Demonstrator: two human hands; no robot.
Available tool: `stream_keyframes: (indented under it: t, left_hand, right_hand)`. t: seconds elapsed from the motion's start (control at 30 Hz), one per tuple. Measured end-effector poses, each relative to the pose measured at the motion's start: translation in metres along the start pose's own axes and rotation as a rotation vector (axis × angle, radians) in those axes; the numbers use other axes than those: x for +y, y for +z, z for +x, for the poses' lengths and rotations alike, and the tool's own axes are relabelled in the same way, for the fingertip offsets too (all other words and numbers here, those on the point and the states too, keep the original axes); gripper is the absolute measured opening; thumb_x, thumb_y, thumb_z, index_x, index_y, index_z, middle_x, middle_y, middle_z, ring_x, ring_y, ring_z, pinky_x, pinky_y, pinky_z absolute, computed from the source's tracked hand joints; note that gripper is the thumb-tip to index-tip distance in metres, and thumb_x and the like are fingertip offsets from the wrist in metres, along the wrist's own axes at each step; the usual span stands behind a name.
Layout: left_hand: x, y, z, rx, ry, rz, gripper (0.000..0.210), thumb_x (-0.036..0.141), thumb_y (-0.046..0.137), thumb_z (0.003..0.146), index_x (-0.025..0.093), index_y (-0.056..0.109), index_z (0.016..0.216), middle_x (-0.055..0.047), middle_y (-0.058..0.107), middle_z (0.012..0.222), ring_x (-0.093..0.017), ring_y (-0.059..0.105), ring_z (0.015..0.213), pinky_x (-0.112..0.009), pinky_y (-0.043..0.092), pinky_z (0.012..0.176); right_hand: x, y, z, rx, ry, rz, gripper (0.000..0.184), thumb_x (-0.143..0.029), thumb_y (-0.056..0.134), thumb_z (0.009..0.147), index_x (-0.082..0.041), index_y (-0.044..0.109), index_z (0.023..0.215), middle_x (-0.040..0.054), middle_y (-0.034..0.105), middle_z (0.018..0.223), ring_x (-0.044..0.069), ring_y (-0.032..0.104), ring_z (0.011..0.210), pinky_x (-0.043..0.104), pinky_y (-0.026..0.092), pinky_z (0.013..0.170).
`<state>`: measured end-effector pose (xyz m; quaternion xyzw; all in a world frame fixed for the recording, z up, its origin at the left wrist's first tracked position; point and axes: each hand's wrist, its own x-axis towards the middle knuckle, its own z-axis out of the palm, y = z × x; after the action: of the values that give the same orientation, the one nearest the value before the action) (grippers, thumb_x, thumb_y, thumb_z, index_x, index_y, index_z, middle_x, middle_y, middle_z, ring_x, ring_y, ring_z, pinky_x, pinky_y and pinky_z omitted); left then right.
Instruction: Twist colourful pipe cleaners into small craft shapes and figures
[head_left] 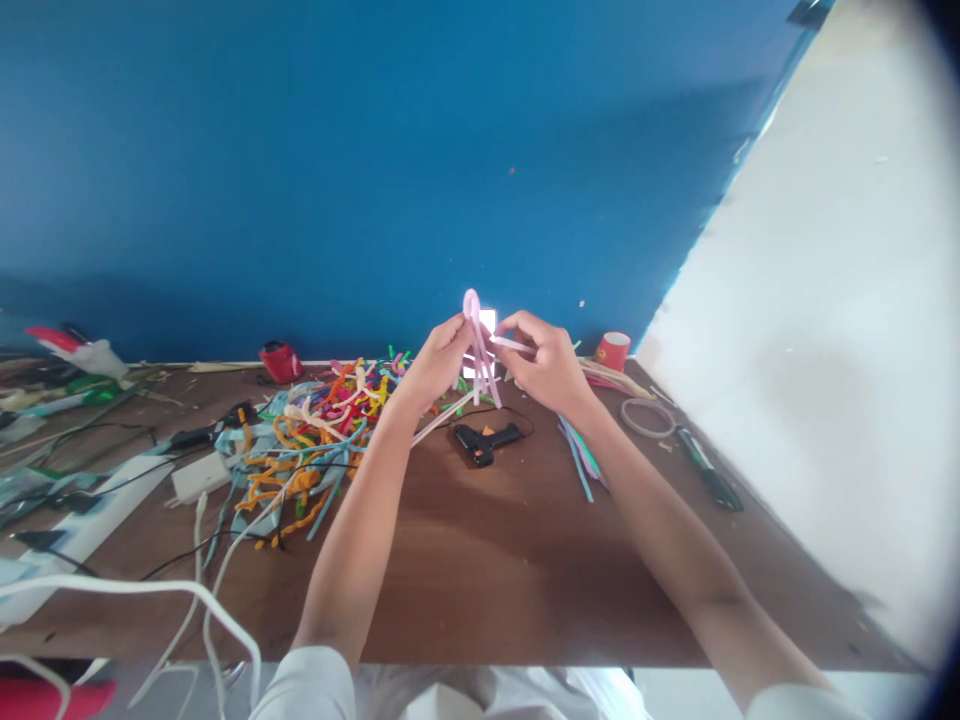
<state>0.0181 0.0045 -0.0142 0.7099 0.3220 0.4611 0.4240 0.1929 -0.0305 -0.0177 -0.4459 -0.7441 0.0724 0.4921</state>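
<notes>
My left hand [444, 362] is closed on a pale pink pipe cleaner [484, 372], which is bent into a loop at the top with its legs hanging down. Close beside it on the right, my right hand [546, 362] pinches another pale pink strand [513, 345] between thumb and fingers. Whether the two pink pieces join is too small to tell. Behind the hands a bright white screen or lamp [488, 320] glows. Below them a black glue gun [487, 440] lies on the brown table [495, 560].
Left of my hands spreads a tangled heap of colourful pipe cleaners [300, 470]. A white power strip [97, 525] with cables lies further left. On the right are several coloured strands [581, 455], a red cup [613, 350], a tape ring [647, 418] and a dark cutter-like tool [709, 468].
</notes>
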Motion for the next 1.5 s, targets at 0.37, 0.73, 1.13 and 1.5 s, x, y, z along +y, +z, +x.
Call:
stream_keyframes:
  t: [0.37, 0.73, 1.13, 1.5]
  left_hand:
    - [0.012, 0.008, -0.007, -0.061, -0.096, 0.061, 0.028, 0.040, 0.041, 0.102, 0.019, 0.049, 0.085, 0.002, 0.054, 0.065, -0.009, 0.049, 0.049, -0.021, 0.039, 0.046]
    - [0.013, 0.014, -0.006, -0.191, 0.042, 0.236, 0.019, 0.010, 0.039, 0.088, 0.016, 0.049, 0.073, 0.000, 0.059, 0.068, -0.011, 0.052, 0.063, -0.022, 0.038, 0.059]
    - [0.009, 0.016, -0.008, -0.291, -0.029, 0.112, 0.017, 0.016, 0.041, 0.092, 0.015, 0.058, 0.089, -0.002, 0.066, 0.074, -0.012, 0.059, 0.062, -0.023, 0.041, 0.056]
    - [0.012, 0.011, -0.012, -0.379, -0.125, 0.028, 0.028, 0.029, 0.047, 0.097, 0.012, 0.069, 0.097, -0.006, 0.073, 0.085, -0.014, 0.065, 0.074, -0.024, 0.049, 0.064]
  right_hand:
    - [-0.004, 0.003, 0.001, -0.010, 0.076, 0.206, 0.021, -0.040, 0.060, 0.091, -0.020, 0.064, 0.091, -0.0051, 0.049, 0.063, 0.010, 0.039, 0.055, 0.026, 0.029, 0.053]
    - [0.009, 0.003, 0.006, 0.027, 0.150, 0.242, 0.033, -0.050, 0.070, 0.083, -0.018, 0.063, 0.088, -0.0034, 0.054, 0.067, 0.011, 0.045, 0.060, 0.026, 0.034, 0.057]
    - [0.014, 0.003, 0.007, 0.039, 0.146, 0.330, 0.030, -0.043, 0.066, 0.088, -0.018, 0.061, 0.074, -0.0032, 0.049, 0.064, 0.010, 0.042, 0.060, 0.027, 0.031, 0.057]
    - [0.010, -0.002, 0.007, 0.019, 0.211, 0.413, 0.032, -0.047, 0.067, 0.088, -0.018, 0.063, 0.075, -0.0040, 0.048, 0.057, 0.009, 0.043, 0.053, 0.027, 0.030, 0.051]
